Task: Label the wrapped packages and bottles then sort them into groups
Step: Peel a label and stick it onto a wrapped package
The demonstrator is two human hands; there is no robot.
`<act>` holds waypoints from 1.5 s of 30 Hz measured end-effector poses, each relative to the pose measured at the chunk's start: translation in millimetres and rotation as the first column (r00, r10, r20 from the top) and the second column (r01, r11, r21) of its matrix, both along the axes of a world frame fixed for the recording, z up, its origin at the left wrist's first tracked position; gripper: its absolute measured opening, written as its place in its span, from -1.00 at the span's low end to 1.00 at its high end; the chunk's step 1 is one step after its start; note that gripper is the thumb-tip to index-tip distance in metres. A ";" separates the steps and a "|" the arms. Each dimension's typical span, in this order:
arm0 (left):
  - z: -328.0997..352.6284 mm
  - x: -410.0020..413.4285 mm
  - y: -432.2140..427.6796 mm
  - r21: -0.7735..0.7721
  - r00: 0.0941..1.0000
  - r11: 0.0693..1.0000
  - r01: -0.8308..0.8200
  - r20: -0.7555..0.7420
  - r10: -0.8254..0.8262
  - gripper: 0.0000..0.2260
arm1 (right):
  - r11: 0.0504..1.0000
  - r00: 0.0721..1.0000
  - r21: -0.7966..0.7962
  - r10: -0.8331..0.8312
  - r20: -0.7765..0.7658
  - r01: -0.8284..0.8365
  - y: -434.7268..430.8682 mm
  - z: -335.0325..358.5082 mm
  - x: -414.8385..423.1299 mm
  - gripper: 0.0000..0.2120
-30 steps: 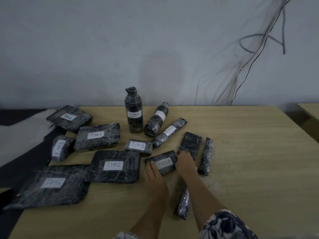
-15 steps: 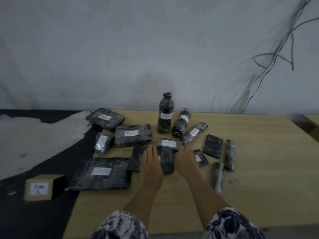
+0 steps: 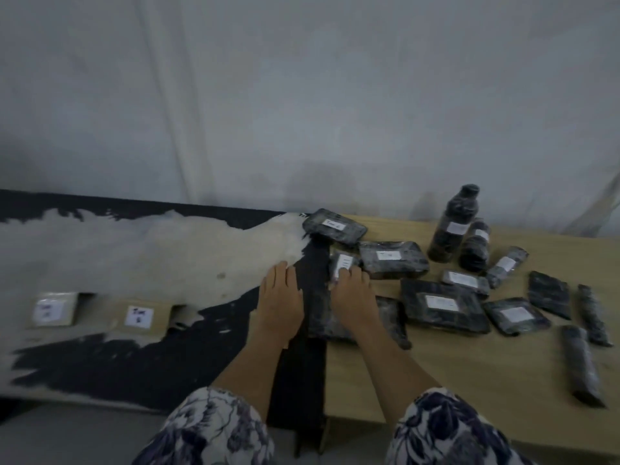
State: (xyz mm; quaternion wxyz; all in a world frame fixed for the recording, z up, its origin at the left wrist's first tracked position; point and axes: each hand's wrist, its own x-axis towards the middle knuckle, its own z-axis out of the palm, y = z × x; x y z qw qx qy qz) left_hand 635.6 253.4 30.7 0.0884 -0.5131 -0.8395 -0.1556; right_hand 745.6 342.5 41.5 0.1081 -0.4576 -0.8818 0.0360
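Note:
Several black-wrapped packages lie on the wooden table, most with white labels. My right hand lies palm down on a large wrapped package at the table's left edge, its fingertips touching a small labelled package. My left hand hovers flat, holding nothing, just left of that large package, over a black surface. One wrapped bottle stands upright at the back; a second bottle is beside it.
Two labelled cardboard boxes sit at far left on a white furry cover. Unlabelled wrapped packages lie at the right. Labelled trays crowd the middle. A wall stands behind.
The view has swung left, bringing the cardboard boxes into sight. Both hands moved from the small package mid-table to the large package at the table's left edge.

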 end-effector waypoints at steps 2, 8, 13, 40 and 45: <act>-3.2 -30.1 -16.8 0.013 0.999 1.000 0.016 -0.038 -0.015 -0.59 | 0.999 0.999 0.007 0.042 0.002 -0.042 -18.4 -0.4 -31.3 -0.64; -4.2 -114.4 -54.5 -0.035 1.000 0.999 -0.031 0.000 0.031 -0.58 | 0.988 0.988 0.015 0.153 0.003 -0.153 -44.1 5.0 -129.9 -0.72; -8.2 -212.9 -81.5 -0.152 0.997 0.986 -0.069 0.023 0.074 -0.58 | 0.978 0.978 -0.036 0.205 -0.048 -0.207 -59.8 -1.5 -241.3 -0.76; -39.0 -638.7 -287.6 -0.302 0.899 0.895 -0.328 0.192 0.394 -0.64 | 0.915 0.946 -0.252 0.324 -0.002 -0.314 -266.6 -23.8 -683.4 -0.71; -43.2 -710.6 -326.4 -0.305 0.834 0.858 -0.413 0.253 0.491 -0.65 | 0.892 0.940 -0.312 0.342 -0.013 -0.328 -322.8 -27.7 -753.8 -0.71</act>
